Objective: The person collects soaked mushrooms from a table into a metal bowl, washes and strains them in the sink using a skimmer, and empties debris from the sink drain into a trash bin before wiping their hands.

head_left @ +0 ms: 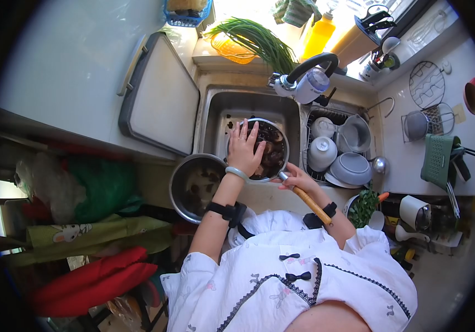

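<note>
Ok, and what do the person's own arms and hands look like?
No gloves on either hand. The left hand has a pale bangle at the wrist and, further up, a black strap with a chunky dark piece. Past the right hand, that forearm wears a black band. The white sleeves are short and loose.

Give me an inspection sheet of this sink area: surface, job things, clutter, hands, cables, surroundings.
Surface: metal sink, small dark bits on its floor.
Job things: wooden-handled pan holding dark brown pieces.
Clutter: metal bowl at the sink's front left; white bowls to the right.
Left hand: the left hand is spread over the pan; contact with the contents unclear.
Right hand: the right hand grips the handle near the pan.
Cables: nothing seen.
Surroundings: cutting board left; long green stalks and yellow bottle behind.
</note>
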### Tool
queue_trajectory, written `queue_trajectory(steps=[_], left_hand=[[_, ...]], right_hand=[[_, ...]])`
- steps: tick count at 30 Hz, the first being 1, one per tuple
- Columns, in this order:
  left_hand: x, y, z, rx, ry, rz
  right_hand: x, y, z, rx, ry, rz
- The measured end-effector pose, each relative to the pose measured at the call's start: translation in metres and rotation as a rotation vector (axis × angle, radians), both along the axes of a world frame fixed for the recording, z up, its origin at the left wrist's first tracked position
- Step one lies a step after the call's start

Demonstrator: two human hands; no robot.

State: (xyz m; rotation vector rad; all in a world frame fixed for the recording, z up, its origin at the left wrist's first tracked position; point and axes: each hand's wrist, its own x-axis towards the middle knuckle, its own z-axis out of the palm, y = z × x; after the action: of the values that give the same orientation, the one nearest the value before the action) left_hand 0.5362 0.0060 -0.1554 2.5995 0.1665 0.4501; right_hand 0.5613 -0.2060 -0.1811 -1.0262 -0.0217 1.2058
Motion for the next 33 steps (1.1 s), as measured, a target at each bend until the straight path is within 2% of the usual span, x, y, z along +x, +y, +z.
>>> queue_trajectory(steps=[7,11,13,16,17,19,20,22,24,25,26,28,30,33], left_hand=[[-0.001,-0.005,-0.014,0.121,0.141,-0.022],[0.003,-0.002,-0.020,0.091,0.153,-0.034],[0.001,0.000,-0.012,-0.001,0.147,-0.016],[-0.005,0.007,0.009,0.002,-0.058,-0.005],[-0.009,0.011,0.011,0.000,-0.049,-0.001],[-0.019,0.029,0.020,-0.352,-0.296,-0.010],[-0.031,0.038,0.028,-0.419,-0.285,0.102],[-0.056,0.077,0.000,-0.642,-0.217,0.250],[-0.088,0.113,-0.028,-0.711,0.060,0.367],[-0.102,0.124,-0.033,-0.605,0.258,0.381],[-0.108,0.125,-0.042,-0.604,0.266,0.383],[-0.116,0.125,-0.054,-0.172,0.491,0.494],[-0.113,0.118,-0.069,-0.241,0.701,0.508],[-0.101,0.090,-0.073,-0.218,0.669,0.512]], right_hand=[[-0.007,-0.001,0.000,0.046,0.006,-0.034],[-0.006,0.001,-0.012,0.027,-0.002,-0.034],[-0.005,0.005,-0.011,0.025,-0.007,-0.023],[-0.003,0.003,-0.009,0.048,-0.011,-0.017],[-0.003,0.003,-0.008,0.055,0.015,-0.021],[-0.002,0.001,-0.011,0.060,0.058,-0.035],[-0.001,-0.001,-0.013,0.057,0.069,-0.037],[0.000,-0.005,-0.018,0.082,0.017,-0.039],[0.000,-0.009,-0.017,0.067,0.021,-0.042],[0.002,-0.010,-0.015,0.059,0.036,-0.048],[0.003,-0.011,-0.013,0.051,0.050,-0.052],[0.005,-0.012,-0.010,0.040,0.057,-0.058],[0.007,-0.014,-0.008,0.038,0.043,-0.061],[0.007,-0.016,-0.008,0.038,0.071,-0.095]])
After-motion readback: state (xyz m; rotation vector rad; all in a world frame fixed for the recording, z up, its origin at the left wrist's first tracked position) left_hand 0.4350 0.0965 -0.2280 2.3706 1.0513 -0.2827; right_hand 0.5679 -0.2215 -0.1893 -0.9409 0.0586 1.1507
